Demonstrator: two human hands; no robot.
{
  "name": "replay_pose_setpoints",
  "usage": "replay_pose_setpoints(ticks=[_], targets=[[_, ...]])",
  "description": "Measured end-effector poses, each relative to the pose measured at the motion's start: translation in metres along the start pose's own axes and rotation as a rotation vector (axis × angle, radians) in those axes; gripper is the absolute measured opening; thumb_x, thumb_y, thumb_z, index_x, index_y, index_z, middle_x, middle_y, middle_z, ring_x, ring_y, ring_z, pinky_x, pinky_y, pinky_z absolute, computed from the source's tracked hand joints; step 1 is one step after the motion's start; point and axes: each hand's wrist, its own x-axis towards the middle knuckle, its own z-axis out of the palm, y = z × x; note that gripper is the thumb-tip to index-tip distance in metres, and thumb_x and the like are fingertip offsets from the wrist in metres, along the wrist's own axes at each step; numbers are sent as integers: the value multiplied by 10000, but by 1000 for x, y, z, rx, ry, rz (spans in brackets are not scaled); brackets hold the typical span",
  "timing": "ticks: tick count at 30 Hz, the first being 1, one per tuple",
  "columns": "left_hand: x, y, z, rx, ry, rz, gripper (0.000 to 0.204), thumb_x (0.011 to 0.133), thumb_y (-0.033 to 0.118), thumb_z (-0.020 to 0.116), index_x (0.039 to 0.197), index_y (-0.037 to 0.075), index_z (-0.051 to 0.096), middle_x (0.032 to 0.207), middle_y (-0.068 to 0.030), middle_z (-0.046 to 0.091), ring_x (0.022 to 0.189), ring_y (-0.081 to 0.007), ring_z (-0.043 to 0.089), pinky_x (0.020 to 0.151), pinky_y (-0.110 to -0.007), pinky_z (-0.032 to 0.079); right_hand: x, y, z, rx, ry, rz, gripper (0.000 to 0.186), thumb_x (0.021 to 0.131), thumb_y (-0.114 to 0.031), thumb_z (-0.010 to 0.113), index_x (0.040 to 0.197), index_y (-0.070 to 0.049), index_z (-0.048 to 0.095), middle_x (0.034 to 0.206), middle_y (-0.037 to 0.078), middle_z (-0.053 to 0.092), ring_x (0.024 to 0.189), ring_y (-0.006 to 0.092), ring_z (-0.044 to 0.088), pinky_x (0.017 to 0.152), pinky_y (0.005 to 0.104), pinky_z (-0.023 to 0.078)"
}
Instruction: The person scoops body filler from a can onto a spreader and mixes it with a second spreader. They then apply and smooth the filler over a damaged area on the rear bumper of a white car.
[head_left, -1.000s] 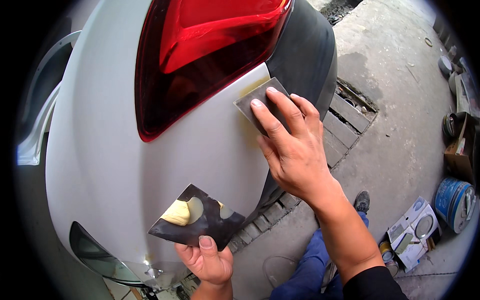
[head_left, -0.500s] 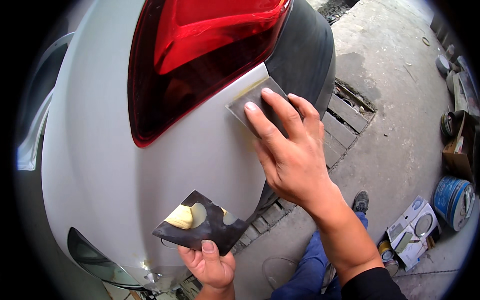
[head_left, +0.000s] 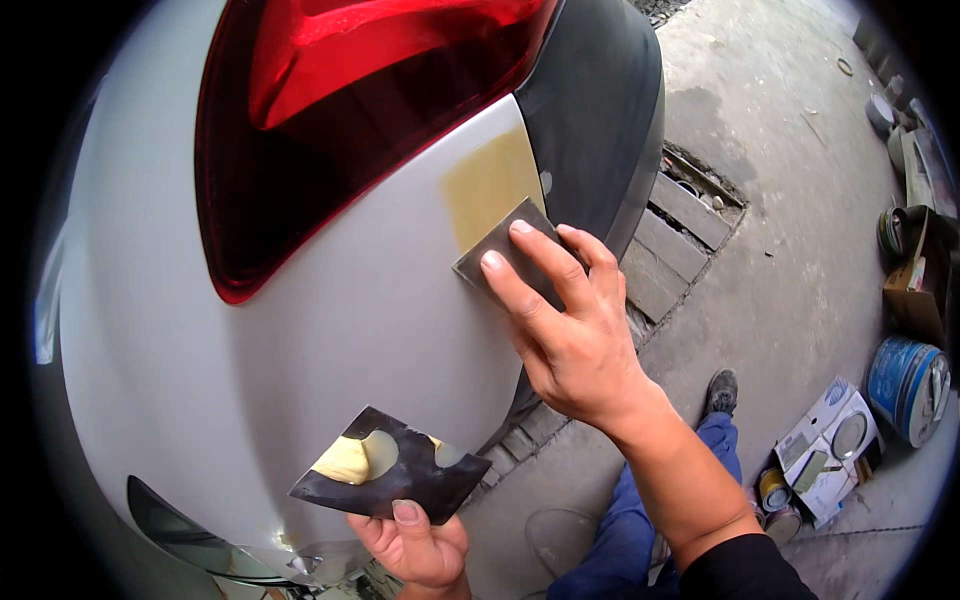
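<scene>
My right hand (head_left: 590,345) presses a thin dark putty spreader (head_left: 500,237) flat against the pale grey car panel (head_left: 350,310), fingertips on top of it. Just above the spreader lies a smooth yellowish putty patch (head_left: 485,185), between the red tail light (head_left: 320,160) and the dark bumper trim (head_left: 605,120). Lower down, my left hand (head_left: 425,555) pinches a dark square plate (head_left: 420,490) by its near edge, thumb on top. On that plate sits a lump of yellow putty (head_left: 342,460) beside a pale greyish smear.
At right on the concrete floor are a blue tin (head_left: 908,390), an opened cardboard box (head_left: 912,300), a white printed sheet (head_left: 830,450) and small cans (head_left: 773,490). Slabs (head_left: 665,265) cover a floor channel beside the car. My shoe (head_left: 721,392) shows below.
My right hand has drawn the spreader down along the panel, baring the yellowish patch. The view has shifted, and the plate in my left hand sits slightly lower and farther left.
</scene>
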Motion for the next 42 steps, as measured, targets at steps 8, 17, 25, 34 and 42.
replay_pose_setpoints(ticks=[8,17,25,34,42], targets=[[-2,-3,-8,61,-43,37,510,898,70,517,1376,-6,357,1331,-155,482,1172,-293,513,1044,-419,373,-29,6,16,87,-12,44,471,755,-104,673,1217,-160,597,1335,89,469,1148,380,416,920,477,363],[-3,-5,-6,106,-32,40,536,889,86,516,1383,-27,341,1323,-174,481,1165,-297,515,1034,-413,380,-57,6,34,168,-8,102,499,746,-98,693,1228,-170,590,1348,81,459,1165,381,409,921,467,377],[-2,-1,-4,53,-74,-23,521,904,79,476,1391,-25,323,1319,-186,481,1186,-303,505,1047,-425,371,-72,1,36,182,-26,166,504,743,-105,698,1231,-168,588,1352,75,455,1168,378,408,912,469,383],[5,13,15,-141,-119,-253,451,926,40,464,1364,-2,366,1279,-143,521,1166,-254,519,1033,-408,391,-70,-22,-46,889,-223,171,455,801,-153,688,1243,-92,600,1358,129,471,1204,356,435,1015,454,344],[12,26,16,-177,-62,-160,457,893,0,503,1337,14,391,1274,-144,519,1137,-263,534,998,-412,432,-37,-5,-44,348,-162,-4,489,742,-139,692,1218,-116,582,1328,97,484,1131,365,436,943,452,381]])
